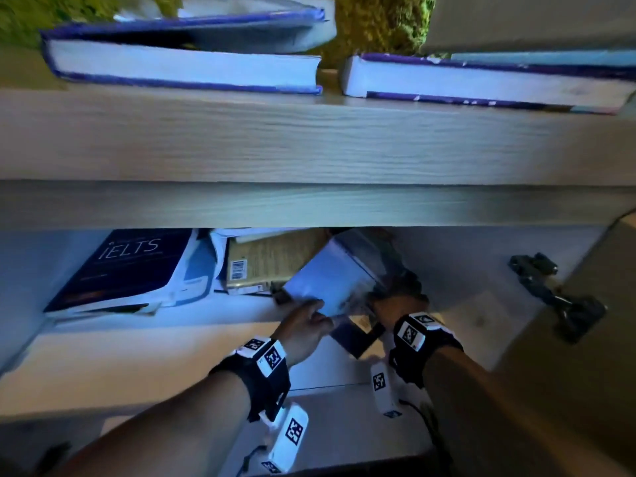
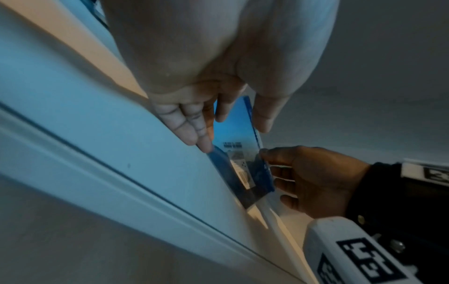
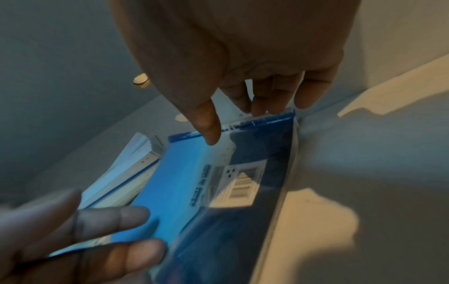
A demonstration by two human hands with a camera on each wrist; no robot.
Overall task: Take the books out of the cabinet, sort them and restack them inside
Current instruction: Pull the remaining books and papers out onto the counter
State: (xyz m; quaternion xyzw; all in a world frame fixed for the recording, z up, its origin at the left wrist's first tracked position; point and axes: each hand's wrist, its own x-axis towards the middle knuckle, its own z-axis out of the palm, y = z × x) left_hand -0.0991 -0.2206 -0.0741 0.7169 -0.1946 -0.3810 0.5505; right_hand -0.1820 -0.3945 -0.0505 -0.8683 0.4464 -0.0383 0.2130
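A thin blue book (image 1: 330,277) with a barcode on its cover stands tilted on the cabinet shelf (image 1: 206,315), right of the other books. My right hand (image 1: 389,297) grips its right edge. In the right wrist view, the thumb (image 3: 209,130) lies on the cover and the fingers (image 3: 267,103) curl over the far edge of the blue book (image 3: 184,184). My left hand (image 1: 309,318) rests its straight fingers (image 3: 109,219) on the near corner of the cover. The left wrist view shows the blue book (image 2: 238,138) between both hands, with the right hand (image 2: 311,178) at its edge.
Inside at the left lies a dark IELTS book (image 1: 127,266), then loose white papers and a tan book with a barcode (image 1: 272,263). Two thick blue-edged books (image 1: 186,68) (image 1: 481,80) lie on the cabinet top. The open door with its hinge (image 1: 550,290) stands at the right.
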